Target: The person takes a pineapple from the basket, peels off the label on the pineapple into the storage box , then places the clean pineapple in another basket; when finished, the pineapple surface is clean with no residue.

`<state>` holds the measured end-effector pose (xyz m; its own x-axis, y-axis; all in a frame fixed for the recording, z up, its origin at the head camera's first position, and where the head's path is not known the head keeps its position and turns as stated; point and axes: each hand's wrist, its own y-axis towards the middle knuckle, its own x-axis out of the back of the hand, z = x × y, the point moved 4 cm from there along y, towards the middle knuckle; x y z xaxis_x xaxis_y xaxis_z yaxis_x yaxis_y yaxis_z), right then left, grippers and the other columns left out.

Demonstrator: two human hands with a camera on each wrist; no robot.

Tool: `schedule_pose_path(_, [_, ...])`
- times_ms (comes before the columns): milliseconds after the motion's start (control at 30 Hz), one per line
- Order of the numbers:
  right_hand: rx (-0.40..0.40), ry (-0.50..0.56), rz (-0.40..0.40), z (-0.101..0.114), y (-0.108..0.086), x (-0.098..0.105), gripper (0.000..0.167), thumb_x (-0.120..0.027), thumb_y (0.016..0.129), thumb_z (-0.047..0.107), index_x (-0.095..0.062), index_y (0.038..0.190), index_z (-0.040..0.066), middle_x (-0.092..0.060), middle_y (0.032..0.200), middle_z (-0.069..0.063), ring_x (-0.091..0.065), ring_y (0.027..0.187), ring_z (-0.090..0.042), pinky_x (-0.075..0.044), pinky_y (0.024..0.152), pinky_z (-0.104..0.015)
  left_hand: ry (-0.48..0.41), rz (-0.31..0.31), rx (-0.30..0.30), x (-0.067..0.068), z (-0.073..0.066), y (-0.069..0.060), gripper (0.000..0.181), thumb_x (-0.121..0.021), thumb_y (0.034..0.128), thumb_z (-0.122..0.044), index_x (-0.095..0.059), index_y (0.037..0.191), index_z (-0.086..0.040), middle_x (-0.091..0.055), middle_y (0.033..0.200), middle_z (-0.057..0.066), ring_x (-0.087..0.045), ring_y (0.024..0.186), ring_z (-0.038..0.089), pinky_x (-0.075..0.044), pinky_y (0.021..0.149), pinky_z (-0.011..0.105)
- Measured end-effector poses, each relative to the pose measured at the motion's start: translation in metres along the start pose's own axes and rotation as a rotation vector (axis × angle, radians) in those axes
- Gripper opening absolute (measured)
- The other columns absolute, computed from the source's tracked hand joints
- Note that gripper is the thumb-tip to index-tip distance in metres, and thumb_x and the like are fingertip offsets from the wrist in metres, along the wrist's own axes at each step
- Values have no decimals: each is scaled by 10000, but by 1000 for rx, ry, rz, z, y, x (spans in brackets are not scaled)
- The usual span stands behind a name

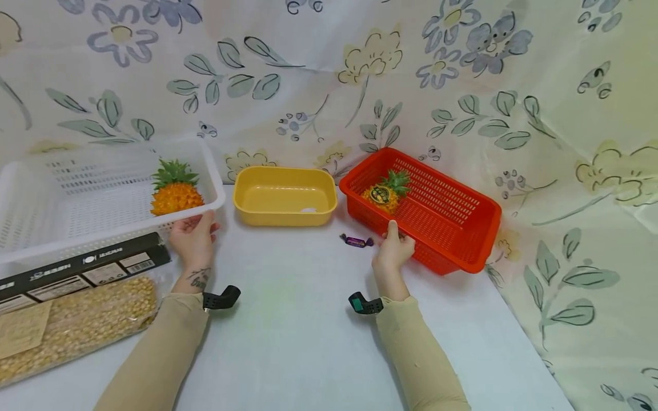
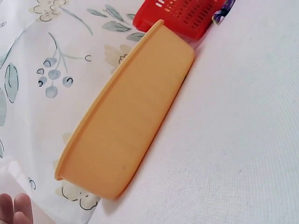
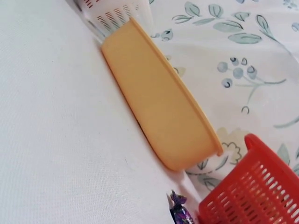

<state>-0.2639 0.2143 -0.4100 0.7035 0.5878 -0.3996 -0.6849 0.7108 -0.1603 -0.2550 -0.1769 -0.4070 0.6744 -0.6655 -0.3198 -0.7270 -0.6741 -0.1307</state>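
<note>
At the left, my left hand grips the front rim of a white plastic basket near its right corner. Inside that basket sits a small orange pineapple with green leaves. My right hand holds the front rim of a red plastic basket, the thumb on the rim and the other fingers mostly hidden below it. A second pineapple, bearing a dark round label, lies in the red basket's left part. Just left of the right hand lies a purple wrapped candy on the table.
A yellow tub with a small white thing inside stands between the two baskets. Along the left, a black box and a bag of yellow kernels lie in front of the white basket. Flowered cloth hangs behind the white table.
</note>
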Motion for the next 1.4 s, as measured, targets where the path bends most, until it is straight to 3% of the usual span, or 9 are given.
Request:
schedule_pose_path(233, [-90, -64, 55, -5, -8, -7, 186, -626, 882, 209, -459, 862, 128, -491, 797, -56, -477, 669, -197, -422, 537, -242, 6, -11, 28, 0, -3, -1, 208, -775, 743, -196, -601, 828, -121, -627, 673, -33, -619, 511, 57, -435, 426, 159])
schedule_pose_path(467, [-202, -293, 309, -3, -30, -32, 133, -639, 856, 220, -526, 865, 151, -541, 885, -49, -528, 825, -229, -479, 672, -310, -2, 0, 47, -1, -1, -1, 235, -783, 733, -221, -613, 863, -123, -644, 703, -32, -628, 531, 65, -435, 427, 155])
schedule_pose_path(600, [-139, -319, 423, 16, -35, -55, 156, -651, 846, 227, -532, 915, 153, -542, 876, -7, -527, 852, -231, -489, 746, -358, -26, 10, 37, 0, 7, 7, 277, -795, 718, -235, -618, 894, -115, -660, 729, -21, -636, 538, 79, -440, 424, 163])
schedule_pose_path(733, [-26, -312, 471, 48, -28, -82, 223, -667, 839, 229, -526, 984, 137, -531, 890, 6, -515, 774, -171, -483, 650, -301, -64, 11, 58, 0, 6, 6, 274, -800, 712, -214, -613, 887, -118, -661, 725, -20, -635, 524, 84, -443, 414, 167])
schedule_pose_path(867, [48, -284, 453, 81, -9, -105, 251, -672, 837, 224, -509, 1008, 139, -504, 931, 14, -471, 698, -120, -439, 568, -262, -76, 0, 70, -1, -1, -1, 226, -782, 734, -171, -612, 870, -109, -653, 709, -20, -629, 509, 79, -444, 409, 163])
schedule_pose_path(1033, [55, -344, 366, 104, 25, -122, 265, -660, 844, 259, -489, 1024, 167, -459, 1018, 18, -414, 692, -114, -380, 510, -218, -44, -3, 75, 0, -1, -1, 242, -778, 741, -215, -614, 893, -123, -668, 742, -30, -636, 530, 75, -459, 429, 163])
schedule_pose_path(1200, [21, -445, 263, 108, 55, -123, 389, -665, 826, 272, -471, 1144, 158, -420, 1249, -4, -453, 945, -138, -431, 736, -258, -67, -3, 115, 0, 1, -1, 261, -782, 736, -211, -604, 901, -116, -664, 766, -18, -629, 529, 85, -462, 441, 169])
schedule_pose_path(1333, [-34, -490, 213, 105, 70, -115, 635, -677, 815, 215, -362, 1362, 145, -346, 1408, -23, -381, 1242, -167, -406, 971, -267, -75, -2, 137, 0, 1, -1, 271, -783, 733, -210, -599, 909, -117, -664, 775, -15, -627, 529, 89, -462, 442, 174])
schedule_pose_path(1400, [-104, -548, 178, 102, 74, -108, 669, -693, 799, 230, -362, 1376, 149, -412, 1333, -5, -446, 1147, -160, -425, 939, -255, -76, 0, 137, 0, 0, -1, 272, -783, 733, -211, -599, 912, -119, -663, 775, -15, -627, 529, 90, -459, 439, 175])
